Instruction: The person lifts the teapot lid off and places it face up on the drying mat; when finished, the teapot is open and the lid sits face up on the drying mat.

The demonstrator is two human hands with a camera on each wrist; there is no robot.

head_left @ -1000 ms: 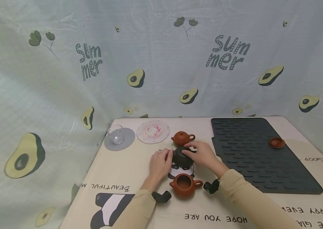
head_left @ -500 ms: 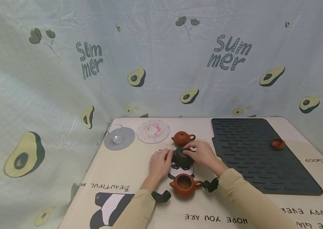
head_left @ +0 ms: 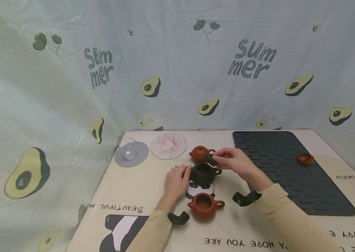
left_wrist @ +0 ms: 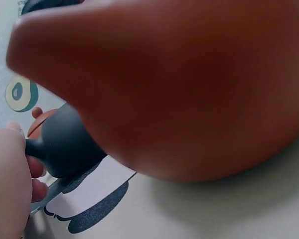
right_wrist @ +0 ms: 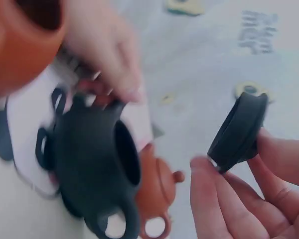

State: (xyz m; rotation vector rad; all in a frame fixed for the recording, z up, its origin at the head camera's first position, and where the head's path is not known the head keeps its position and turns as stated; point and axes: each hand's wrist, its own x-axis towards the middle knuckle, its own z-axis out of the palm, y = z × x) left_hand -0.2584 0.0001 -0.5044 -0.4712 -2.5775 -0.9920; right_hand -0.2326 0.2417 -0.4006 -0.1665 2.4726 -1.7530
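Observation:
A dark teapot (head_left: 203,176) stands uncovered mid-table, its round opening facing up. My left hand (head_left: 176,182) pinches its spout, which shows in the left wrist view between thumb and fingers (left_wrist: 39,190). Above and to the right, my right hand (head_left: 235,162) holds the dark teapot lid (right_wrist: 239,132) between thumb and fingertips, tilted and apart from the pot. Just behind is a reddish-brown teapot (head_left: 199,153) with its lid on. Nearer me sits another reddish-brown teapot (head_left: 203,206), lidless; its body (left_wrist: 189,99) fills much of the left wrist view.
A dark ribbed mat (head_left: 269,175) covers the right side, bearing a reddish-brown lid (head_left: 305,159). At the back left, a clear glass cup (head_left: 128,149) stands on a grey round coaster (head_left: 141,154), beside a pink-patterned round mat (head_left: 155,148). A printed curtain (head_left: 171,63) hangs behind the table.
My right hand has lifted the lid off the dark teapot and moved it up and to the right, exposing the opening. The left hand has stayed at the spout.

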